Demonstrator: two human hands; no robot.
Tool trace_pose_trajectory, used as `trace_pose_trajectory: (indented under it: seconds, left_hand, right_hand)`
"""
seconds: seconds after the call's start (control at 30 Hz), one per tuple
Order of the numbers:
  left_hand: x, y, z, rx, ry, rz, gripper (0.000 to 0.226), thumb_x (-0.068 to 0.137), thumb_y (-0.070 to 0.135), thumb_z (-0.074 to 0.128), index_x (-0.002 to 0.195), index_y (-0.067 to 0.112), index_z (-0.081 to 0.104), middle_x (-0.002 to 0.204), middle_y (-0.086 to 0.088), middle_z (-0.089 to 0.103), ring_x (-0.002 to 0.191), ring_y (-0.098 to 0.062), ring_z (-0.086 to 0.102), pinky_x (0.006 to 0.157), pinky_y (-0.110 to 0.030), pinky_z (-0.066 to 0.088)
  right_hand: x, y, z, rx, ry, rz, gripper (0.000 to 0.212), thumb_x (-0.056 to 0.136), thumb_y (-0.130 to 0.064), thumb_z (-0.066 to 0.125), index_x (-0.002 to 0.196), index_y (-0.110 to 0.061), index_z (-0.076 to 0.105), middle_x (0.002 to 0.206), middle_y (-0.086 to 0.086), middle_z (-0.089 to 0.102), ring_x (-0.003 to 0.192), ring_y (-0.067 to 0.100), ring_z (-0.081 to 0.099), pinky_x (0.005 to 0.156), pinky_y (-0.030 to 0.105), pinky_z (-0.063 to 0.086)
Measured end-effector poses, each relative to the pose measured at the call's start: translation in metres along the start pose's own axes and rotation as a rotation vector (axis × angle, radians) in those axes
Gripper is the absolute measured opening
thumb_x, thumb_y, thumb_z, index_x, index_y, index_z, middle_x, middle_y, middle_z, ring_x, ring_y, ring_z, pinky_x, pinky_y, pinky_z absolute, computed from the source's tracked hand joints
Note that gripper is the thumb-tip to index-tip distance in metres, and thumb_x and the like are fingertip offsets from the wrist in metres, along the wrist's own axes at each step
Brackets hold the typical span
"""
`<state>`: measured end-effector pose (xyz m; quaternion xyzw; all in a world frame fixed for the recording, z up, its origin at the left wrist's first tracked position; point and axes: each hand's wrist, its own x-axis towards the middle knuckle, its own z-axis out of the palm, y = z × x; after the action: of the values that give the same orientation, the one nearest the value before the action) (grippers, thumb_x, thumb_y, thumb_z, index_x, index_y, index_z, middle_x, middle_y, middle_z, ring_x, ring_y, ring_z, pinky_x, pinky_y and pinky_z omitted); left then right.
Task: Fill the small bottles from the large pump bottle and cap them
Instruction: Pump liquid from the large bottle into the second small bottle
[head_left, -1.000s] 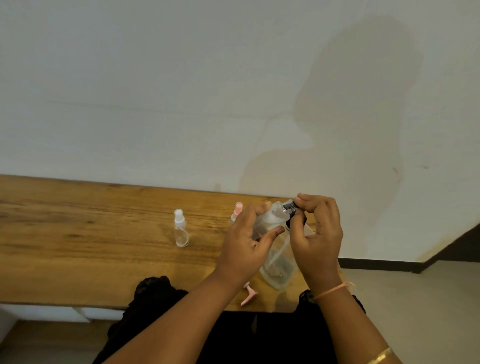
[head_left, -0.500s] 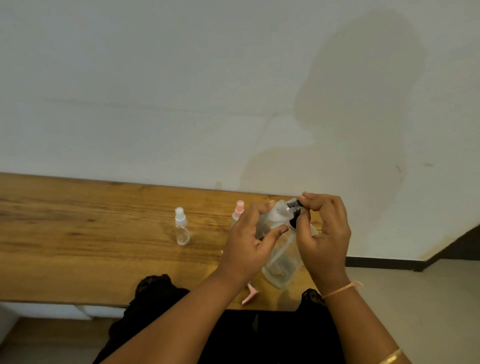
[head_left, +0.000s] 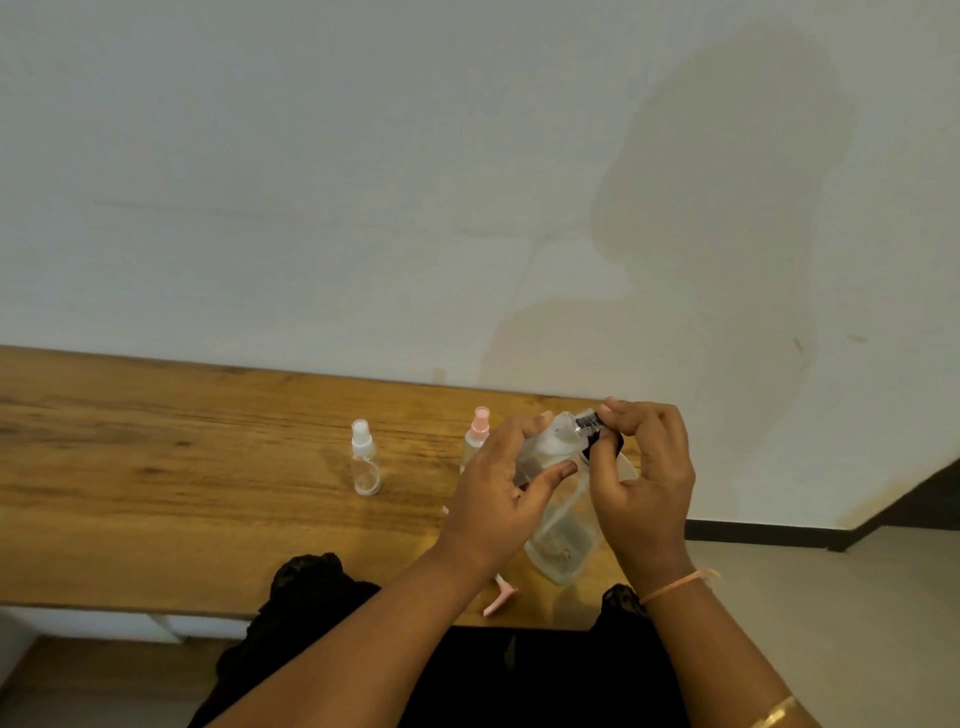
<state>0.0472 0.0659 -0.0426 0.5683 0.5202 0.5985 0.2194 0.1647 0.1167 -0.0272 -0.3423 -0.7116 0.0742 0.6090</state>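
Observation:
My left hand (head_left: 506, 488) grips a small clear bottle (head_left: 545, 447), held tilted above the table. My right hand (head_left: 644, 473) pinches the black cap (head_left: 589, 423) at that bottle's neck with fingertips and thumb. Under both hands stands the large clear bottle (head_left: 563, 540), partly hidden by them. A small clear bottle with a white spray top (head_left: 365, 460) stands upright to the left. Another small bottle with a pink spray top (head_left: 477, 434) stands just behind my left hand, its lower part hidden.
The wooden table (head_left: 156, 493) runs along a white wall (head_left: 363, 182). A pink pump piece (head_left: 501, 597) lies near the table's front edge, below my left wrist. Dark clothing fills the bottom middle. The table's right end is just past my right hand.
The view has shifted slightly. My right fingers have moved a little around the black cap while my left hand keeps holding the small bottle.

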Motion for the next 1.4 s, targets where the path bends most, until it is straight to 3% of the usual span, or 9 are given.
trace_pose_trajectory:
  seconds: [0.2,0.4,0.6,0.97,1.1,1.27,1.4]
  left_hand:
    - [0.000,-0.002,0.000,-0.015,0.032,0.054,0.037,0.083,0.023,0.069,0.114,0.010,0.055,0.110,0.019,0.056,0.107,0.006,0.055,0.083,-0.006,0.043]
    - [0.001,-0.003,0.001,-0.037,0.005,0.026,0.036,0.083,0.021,0.070,0.114,0.021,0.052,0.110,0.020,0.056,0.103,0.008,0.056,0.081,-0.007,0.046]
    - [-0.002,0.000,-0.001,-0.019,-0.004,0.017,0.036,0.083,0.025,0.070,0.113,0.027,0.051,0.106,0.023,0.057,0.099,0.008,0.057,0.077,-0.006,0.046]
    - [0.001,-0.001,-0.002,-0.023,0.024,0.064,0.037,0.083,0.025,0.069,0.116,0.026,0.052,0.109,0.022,0.056,0.103,0.001,0.058,0.079,-0.010,0.049]
    - [0.001,-0.002,0.000,-0.004,0.000,0.040,0.038,0.083,0.019,0.071,0.114,0.027,0.050,0.106,0.024,0.055,0.100,0.009,0.056,0.077,-0.008,0.048]
    - [0.000,-0.003,0.000,0.016,-0.020,0.024,0.036,0.083,0.018,0.070,0.114,0.022,0.052,0.107,0.024,0.055,0.100,0.012,0.056,0.077,-0.005,0.045]
    - [0.000,0.001,-0.001,0.011,0.016,0.049,0.038,0.082,0.019,0.070,0.113,0.025,0.050,0.109,0.023,0.053,0.103,0.015,0.052,0.079,-0.001,0.042]
  right_hand:
    - [0.003,-0.007,0.001,0.025,0.017,-0.007,0.020,0.082,-0.005,0.047,0.089,0.001,0.064,0.093,0.002,0.053,0.087,0.009,0.054,0.081,0.009,0.044]
    - [0.001,-0.001,0.004,0.040,0.041,0.003,0.018,0.082,-0.004,0.047,0.086,0.001,0.063,0.093,0.003,0.052,0.089,-0.002,0.052,0.082,0.009,0.044]
    - [-0.001,0.002,0.001,0.035,0.012,-0.006,0.018,0.081,-0.006,0.047,0.085,0.001,0.063,0.092,0.003,0.053,0.088,0.003,0.052,0.082,0.010,0.044]
    - [0.005,-0.005,0.001,0.045,0.013,0.001,0.020,0.081,-0.007,0.045,0.086,-0.001,0.063,0.092,0.001,0.052,0.092,-0.008,0.051,0.080,0.008,0.044]
    - [0.004,0.004,0.003,0.058,0.030,0.005,0.016,0.080,-0.006,0.047,0.083,0.000,0.062,0.091,0.002,0.051,0.092,-0.007,0.051,0.081,0.008,0.044]
    - [0.002,0.007,0.003,0.051,0.018,-0.002,0.017,0.081,-0.007,0.048,0.083,0.002,0.062,0.090,0.003,0.051,0.086,0.006,0.052,0.080,0.010,0.045]
    - [0.003,0.000,0.002,0.038,0.020,0.007,0.016,0.081,-0.006,0.049,0.086,0.000,0.063,0.093,0.002,0.052,0.087,-0.001,0.052,0.080,0.009,0.045]
